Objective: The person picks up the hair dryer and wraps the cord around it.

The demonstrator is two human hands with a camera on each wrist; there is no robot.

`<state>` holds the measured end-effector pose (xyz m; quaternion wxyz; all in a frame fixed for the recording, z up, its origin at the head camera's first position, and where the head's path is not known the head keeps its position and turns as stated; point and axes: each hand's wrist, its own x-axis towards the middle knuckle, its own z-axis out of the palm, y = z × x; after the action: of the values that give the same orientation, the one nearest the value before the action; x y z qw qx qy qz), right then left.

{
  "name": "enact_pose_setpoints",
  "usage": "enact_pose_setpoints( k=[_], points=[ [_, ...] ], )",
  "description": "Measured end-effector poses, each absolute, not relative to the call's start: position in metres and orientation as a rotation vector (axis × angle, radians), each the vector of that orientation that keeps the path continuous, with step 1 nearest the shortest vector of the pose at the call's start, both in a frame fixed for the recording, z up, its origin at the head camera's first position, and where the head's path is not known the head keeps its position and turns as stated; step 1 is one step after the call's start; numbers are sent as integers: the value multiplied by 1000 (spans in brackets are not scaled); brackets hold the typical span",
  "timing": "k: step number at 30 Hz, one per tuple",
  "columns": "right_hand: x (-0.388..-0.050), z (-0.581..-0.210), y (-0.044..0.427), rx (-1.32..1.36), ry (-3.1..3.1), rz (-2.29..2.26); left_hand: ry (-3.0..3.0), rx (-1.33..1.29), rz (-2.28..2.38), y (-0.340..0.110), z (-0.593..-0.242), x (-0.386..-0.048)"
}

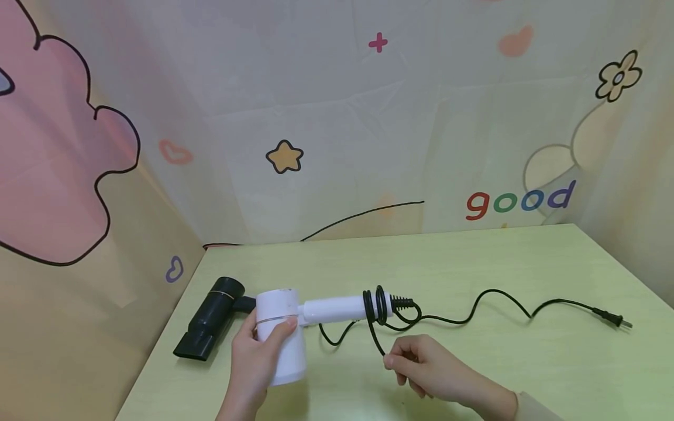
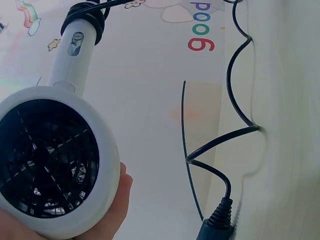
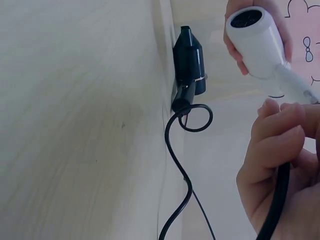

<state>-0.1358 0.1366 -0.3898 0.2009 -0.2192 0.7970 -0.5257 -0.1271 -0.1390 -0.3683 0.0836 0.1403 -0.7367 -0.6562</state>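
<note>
My left hand (image 1: 251, 356) grips the barrel of a white hair dryer (image 1: 286, 359), holding it above the table with the handle pointing right. The round dark intake grille (image 2: 47, 160) faces the left wrist camera. Several turns of black power cord (image 1: 380, 307) are wound around the end of the handle (image 1: 334, 309). Below the handle, my right hand (image 1: 426, 368) pinches a stretch of that cord, which runs down from the turns. In the right wrist view the cord (image 3: 277, 205) passes through the curled fingers of the right hand (image 3: 275, 150).
On the table's left side lies a black hair dryer (image 1: 210, 321), partly behind the white one. A second stretch of black cord (image 1: 463, 320) snakes across the pale green table (image 1: 500, 263) to a two-pin plug (image 1: 613, 318) at right. A printed curtain (image 1: 337, 117) hangs behind.
</note>
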Motion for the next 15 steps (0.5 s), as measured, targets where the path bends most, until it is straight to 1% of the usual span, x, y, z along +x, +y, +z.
enact_pose_setpoints(
  k=[6,12,15],
  points=[
    [-143,-391,139,-541,2259,-1494,-2217,351,-2047,-139,-366,-124],
    [-146,-384,143,-387,2341,-1506,-2257,293,-2076,-140,-364,-123],
    [-148,-381,145,-393,2363,-1481,-2269,260,-2088,-140,-365,-123]
  ],
)
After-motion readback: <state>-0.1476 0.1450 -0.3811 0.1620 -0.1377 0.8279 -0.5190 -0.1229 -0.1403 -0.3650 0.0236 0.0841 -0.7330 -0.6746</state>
